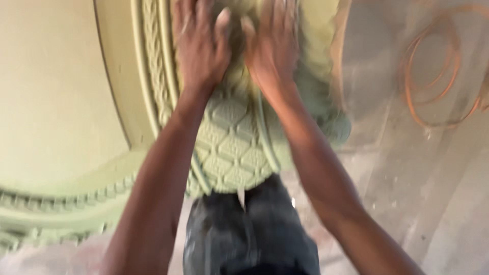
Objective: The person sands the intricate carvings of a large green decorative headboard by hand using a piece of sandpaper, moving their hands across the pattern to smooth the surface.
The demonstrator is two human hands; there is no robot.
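2 hands [201, 46] [270, 48] flat atop green patterned moulding [232, 147].

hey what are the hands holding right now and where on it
Nothing is clearly gripped. Both the left hand and right hand lie flat, palms down, on the top of the green patterned mould. The blur hides whether any fingers curl round it.

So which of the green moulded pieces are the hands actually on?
The diamond-patterned piece in the middle: both the left hand and right hand press on it. The large braided-border panel lies untouched beside it.
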